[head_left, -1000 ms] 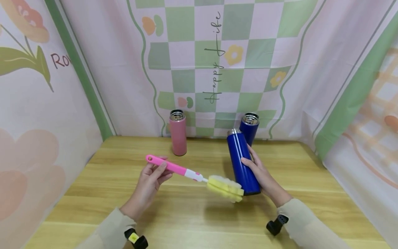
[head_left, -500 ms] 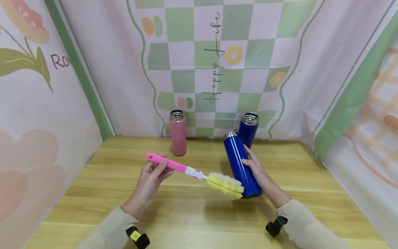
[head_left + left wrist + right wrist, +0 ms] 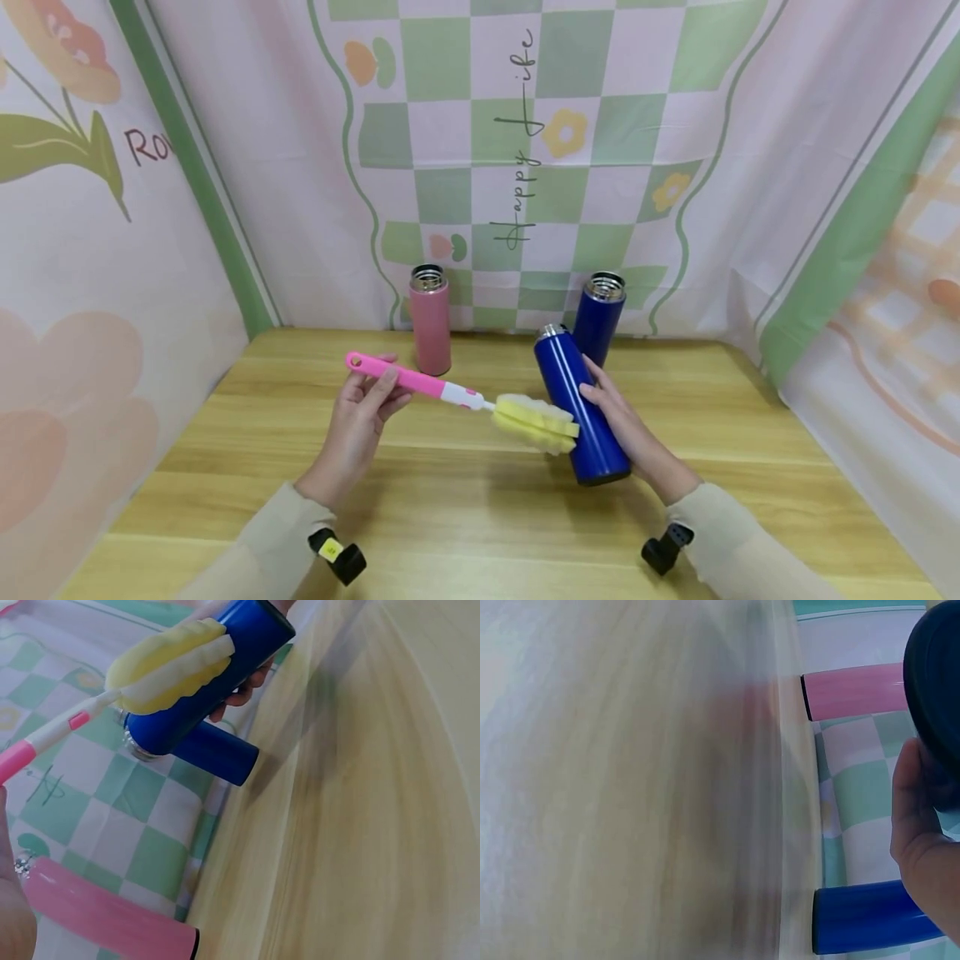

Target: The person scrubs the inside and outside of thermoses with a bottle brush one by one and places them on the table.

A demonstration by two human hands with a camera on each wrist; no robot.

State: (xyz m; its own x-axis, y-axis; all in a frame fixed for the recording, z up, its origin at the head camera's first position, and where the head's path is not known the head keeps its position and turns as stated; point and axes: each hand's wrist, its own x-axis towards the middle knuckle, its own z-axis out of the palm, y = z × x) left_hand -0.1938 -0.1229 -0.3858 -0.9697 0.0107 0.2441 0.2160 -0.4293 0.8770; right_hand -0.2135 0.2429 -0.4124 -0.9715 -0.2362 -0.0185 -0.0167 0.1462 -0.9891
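Note:
My left hand [image 3: 363, 412] pinches the pink handle of a bottle brush [image 3: 408, 379], whose yellow and white sponge head points to the right. That sponge head overlaps the side of a blue thermos [image 3: 573, 400] in the head view, and in the left wrist view it lies across the thermos body. My right hand [image 3: 618, 412] grips this thermos round its right side. The thermos leans with its bare steel mouth up and to the left, held above the table. Its dark base [image 3: 937, 682] faces the right wrist camera.
At the back of the wooden table [image 3: 465, 517] stands an open pink thermos [image 3: 431, 329] on the left. A second open blue thermos [image 3: 598, 321] stands behind the held one. A checkered cloth [image 3: 502, 192] hangs behind the table, with printed curtains at both sides.
The brush has risen a little in my left hand, its sponge now higher along the thermos. The held thermos has tilted further left and come slightly lower.

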